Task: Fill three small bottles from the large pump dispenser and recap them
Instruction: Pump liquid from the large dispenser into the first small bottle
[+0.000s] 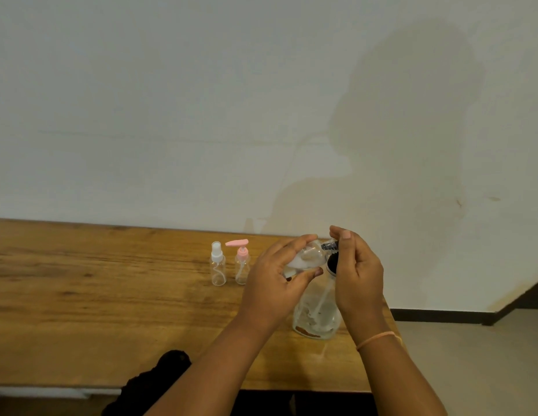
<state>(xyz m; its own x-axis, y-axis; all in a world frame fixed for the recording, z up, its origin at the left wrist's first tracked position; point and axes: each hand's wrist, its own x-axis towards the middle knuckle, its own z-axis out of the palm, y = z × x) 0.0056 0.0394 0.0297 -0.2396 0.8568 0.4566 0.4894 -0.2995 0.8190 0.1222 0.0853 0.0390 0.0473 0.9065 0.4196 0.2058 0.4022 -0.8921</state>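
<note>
Two small bottles, white-capped spray bottle (218, 265) and pink-topped pump bottle (242, 264), stand upright side by side on wooden table (81, 280), left of your hands. Your left hand (279, 274) grips third small clear bottle (306, 256), tilted, neck at black pump head (330, 246) of large pump dispenser (317, 313), near right. Your right hand (357, 271) pinches that head.

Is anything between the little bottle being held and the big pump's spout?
Nothing visible. The left hand holds the small bottle tilted right at the black spout, while the right hand grips that spout.
</note>
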